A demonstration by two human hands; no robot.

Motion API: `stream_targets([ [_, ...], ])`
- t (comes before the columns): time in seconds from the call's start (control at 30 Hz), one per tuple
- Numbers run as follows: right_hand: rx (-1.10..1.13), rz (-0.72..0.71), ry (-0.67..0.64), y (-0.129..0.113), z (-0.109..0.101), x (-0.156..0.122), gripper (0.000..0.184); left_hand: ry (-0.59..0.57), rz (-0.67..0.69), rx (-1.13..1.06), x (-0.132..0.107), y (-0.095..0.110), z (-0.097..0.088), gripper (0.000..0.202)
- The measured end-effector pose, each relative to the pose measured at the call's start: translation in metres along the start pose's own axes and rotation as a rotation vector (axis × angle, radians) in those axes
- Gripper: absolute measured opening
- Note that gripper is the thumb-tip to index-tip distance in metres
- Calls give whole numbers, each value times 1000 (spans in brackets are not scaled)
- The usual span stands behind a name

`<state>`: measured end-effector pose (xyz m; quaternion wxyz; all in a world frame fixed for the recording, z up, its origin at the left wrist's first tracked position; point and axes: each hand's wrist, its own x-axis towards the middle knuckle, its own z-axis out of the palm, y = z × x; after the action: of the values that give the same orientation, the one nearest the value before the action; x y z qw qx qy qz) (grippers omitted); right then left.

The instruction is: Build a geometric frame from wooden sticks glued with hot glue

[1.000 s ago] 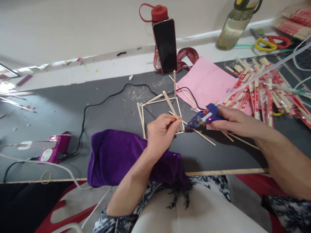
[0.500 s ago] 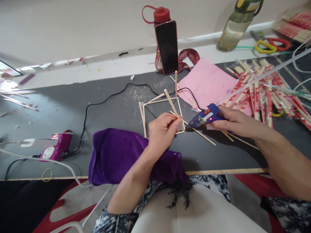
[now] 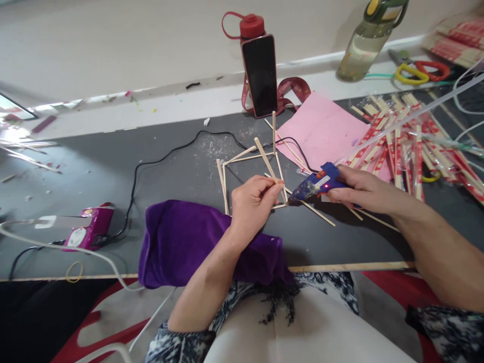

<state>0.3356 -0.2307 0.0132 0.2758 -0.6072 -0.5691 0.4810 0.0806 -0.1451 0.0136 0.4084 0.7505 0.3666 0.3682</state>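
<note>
A frame of thin wooden sticks (image 3: pixel 245 156) stands on the dark grey table (image 3: pixel 181 176). My left hand (image 3: pixel 252 204) pinches one slanted wooden stick (image 3: pixel 264 159) of the frame near its lower end. My right hand (image 3: pixel 359 189) grips a blue hot glue gun (image 3: pixel 319 182) with its red light on. The gun's nozzle touches the frame's near right corner, right beside my left fingertips. A clear glue rod runs up and right from the gun's back. My left forearm rests on a purple cloth (image 3: pixel 189 242).
A phone (image 3: pixel 260 75) leans on a red-capped bottle behind the frame. Pink paper (image 3: pixel 321 126) and a pile of wrapped chopsticks (image 3: pixel 412 141) lie at right. A green bottle (image 3: pixel 361 43) and scissors (image 3: pixel 416 70) sit at the back. A magenta tool (image 3: pixel 88 232) with black cord lies left.
Hands and glue gun hold nearly the same pose. The view has shifted slightly.
</note>
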Motion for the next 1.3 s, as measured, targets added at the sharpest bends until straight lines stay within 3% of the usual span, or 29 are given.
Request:
stream_targets([
  [1.3, 45, 9, -8, 4, -2, 1, 30, -6, -91, -30, 0, 3, 0, 17],
])
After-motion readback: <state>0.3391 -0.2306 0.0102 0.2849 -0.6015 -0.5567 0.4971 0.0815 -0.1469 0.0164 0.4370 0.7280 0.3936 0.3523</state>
